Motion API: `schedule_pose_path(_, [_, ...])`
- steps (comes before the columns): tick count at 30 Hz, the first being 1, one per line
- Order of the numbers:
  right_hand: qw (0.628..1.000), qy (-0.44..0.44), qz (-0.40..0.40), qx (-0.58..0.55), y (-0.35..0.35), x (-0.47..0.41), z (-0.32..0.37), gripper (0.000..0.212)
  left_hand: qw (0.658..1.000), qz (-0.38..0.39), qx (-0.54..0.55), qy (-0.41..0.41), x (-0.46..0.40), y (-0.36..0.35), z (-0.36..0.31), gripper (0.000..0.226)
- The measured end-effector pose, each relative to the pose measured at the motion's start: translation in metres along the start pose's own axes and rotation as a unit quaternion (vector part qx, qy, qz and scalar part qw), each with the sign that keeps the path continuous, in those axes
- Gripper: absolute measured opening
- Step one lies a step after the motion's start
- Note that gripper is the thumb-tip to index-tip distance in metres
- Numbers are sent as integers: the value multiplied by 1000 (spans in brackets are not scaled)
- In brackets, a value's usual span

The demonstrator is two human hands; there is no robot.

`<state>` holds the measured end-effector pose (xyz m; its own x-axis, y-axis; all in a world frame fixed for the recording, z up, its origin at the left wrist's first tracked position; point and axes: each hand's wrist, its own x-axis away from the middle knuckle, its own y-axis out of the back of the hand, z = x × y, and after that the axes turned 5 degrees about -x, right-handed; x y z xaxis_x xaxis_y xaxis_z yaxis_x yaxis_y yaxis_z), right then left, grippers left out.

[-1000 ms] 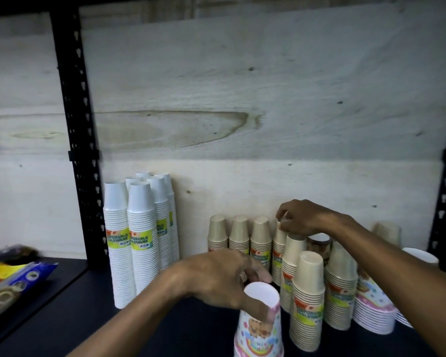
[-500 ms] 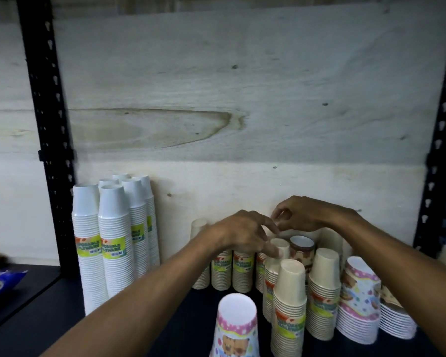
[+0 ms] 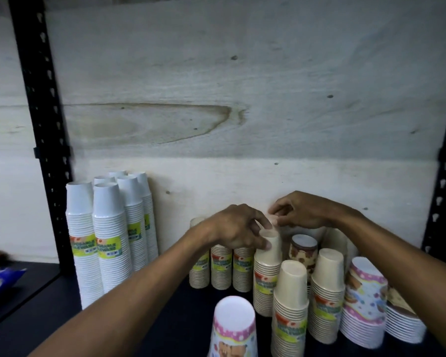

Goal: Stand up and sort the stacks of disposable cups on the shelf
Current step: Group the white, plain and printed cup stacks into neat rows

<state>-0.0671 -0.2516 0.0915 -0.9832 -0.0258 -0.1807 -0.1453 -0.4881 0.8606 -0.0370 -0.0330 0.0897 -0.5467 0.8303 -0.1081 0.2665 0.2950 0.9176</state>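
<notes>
Several tall stacks of white cups (image 3: 108,243) stand upside down at the shelf's left. Shorter beige cup stacks (image 3: 290,313) fill the middle, some behind my arms. My left hand (image 3: 238,229) grips the top of one beige stack (image 3: 268,269) with curled fingers. My right hand (image 3: 300,213) hovers just above and behind it, its fingertips pinching something small and pale that I cannot make out. A brown patterned cup stack (image 3: 303,256) stands behind. A pink printed stack (image 3: 233,328) sits at the front, another (image 3: 364,302) leans at the right.
The dark shelf board (image 3: 49,313) carries all stacks. Black slotted uprights (image 3: 43,130) frame the bay on both sides, with a plywood back panel (image 3: 242,86) behind. A blue snack packet (image 3: 0,279) lies on the neighbouring shelf at left. A stack of plates (image 3: 403,323) sits far right.
My left hand left the pink stack at the front and rose to the beige stack beside my right hand. The view shifted right and then closer.
</notes>
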Motion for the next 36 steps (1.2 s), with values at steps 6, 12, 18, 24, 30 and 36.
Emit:
schedule_pose_path(6, [994, -20, -49, -96, 20, 14, 17, 21, 997, -35, 64, 18, 21, 22, 7, 50])
schedule_pose_path(12, [984, -21, -118, -131, 39, 20, 41, 26, 994, -67, 82, 20, 44, 50, 22, 41])
schedule_pose_path(18, [979, 4, -139, -146, 51, 27, 72, 30, 991, -94, 87, 44, 68, 70, 41, 38])
schedule_pose_path(24, [974, 2, -90, -210, 39, 29, 99, 23, 990, -98, 62, 76, 85, 73, 61, 39])
schedule_pose_path(30, [974, -3, -27, -226, -8, 17, 108, 30, 989, -106, 47, 97, 87, 56, 83, 44])
schedule_pose_path(36, [979, -10, 9, -205, -59, 5, 100, 32, 989, -101, 17, 111, 77, 33, 102, 42])
